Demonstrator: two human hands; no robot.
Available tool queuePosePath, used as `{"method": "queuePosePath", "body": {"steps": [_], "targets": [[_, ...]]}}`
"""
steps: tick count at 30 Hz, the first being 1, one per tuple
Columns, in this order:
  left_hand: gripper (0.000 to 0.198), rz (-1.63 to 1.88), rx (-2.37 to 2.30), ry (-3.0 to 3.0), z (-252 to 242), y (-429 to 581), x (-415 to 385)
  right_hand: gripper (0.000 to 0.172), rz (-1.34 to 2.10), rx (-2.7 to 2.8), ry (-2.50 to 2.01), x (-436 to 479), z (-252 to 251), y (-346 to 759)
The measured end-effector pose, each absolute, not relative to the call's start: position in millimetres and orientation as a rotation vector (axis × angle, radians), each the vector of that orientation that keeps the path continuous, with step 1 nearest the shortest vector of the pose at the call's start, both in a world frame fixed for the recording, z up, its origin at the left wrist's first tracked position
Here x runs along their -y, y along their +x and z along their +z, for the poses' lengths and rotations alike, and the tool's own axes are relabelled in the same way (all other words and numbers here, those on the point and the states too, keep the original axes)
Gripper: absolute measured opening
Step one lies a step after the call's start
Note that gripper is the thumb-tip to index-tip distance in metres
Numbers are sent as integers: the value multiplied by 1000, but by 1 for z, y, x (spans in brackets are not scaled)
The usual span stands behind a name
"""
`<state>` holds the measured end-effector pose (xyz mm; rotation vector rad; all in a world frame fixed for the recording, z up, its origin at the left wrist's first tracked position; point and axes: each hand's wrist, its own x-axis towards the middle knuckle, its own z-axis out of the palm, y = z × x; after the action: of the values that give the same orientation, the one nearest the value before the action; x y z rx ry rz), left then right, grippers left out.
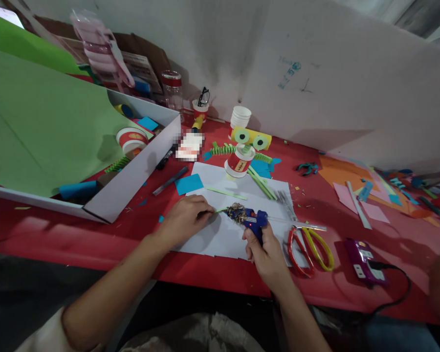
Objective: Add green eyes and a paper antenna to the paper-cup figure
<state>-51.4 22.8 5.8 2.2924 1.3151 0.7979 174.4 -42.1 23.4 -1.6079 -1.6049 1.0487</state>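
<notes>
Glue gun (pixel 255 221): blue, held over white paper (pixel 201 239), nozzle pointing left, clear glue stick jutting from its back.
Green strip (pixel 219 210): thin, running to the nozzle; whether they touch, I cannot tell.
Right hand's grip (pixel 267 252): wrapped around the gun's handle.
Left hand's grip (pixel 185 217): thumb and fingertips pinching the strip.
Cup figure (pixel 238 162): upright at the paper's far edge, a yellow roll with two eyes on top.
Scissors (pixel 308 232): red and yellow handles, right of the gun.
Worktop (pixel 223 277): red, bearing a white box (pixel 139 178) at left.
</notes>
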Motion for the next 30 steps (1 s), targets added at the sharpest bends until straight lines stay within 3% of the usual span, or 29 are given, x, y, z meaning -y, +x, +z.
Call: {"method": "queuePosePath", "body": {"steps": [20, 30], "targets": [[22, 819, -1296, 2289, 5, -53, -23, 31, 891, 1575, -1743, 31, 30, 193], [22, 837, -1335, 2264, 2, -52, -24, 35, 926, 983, -1689, 2, 57, 251]]}}
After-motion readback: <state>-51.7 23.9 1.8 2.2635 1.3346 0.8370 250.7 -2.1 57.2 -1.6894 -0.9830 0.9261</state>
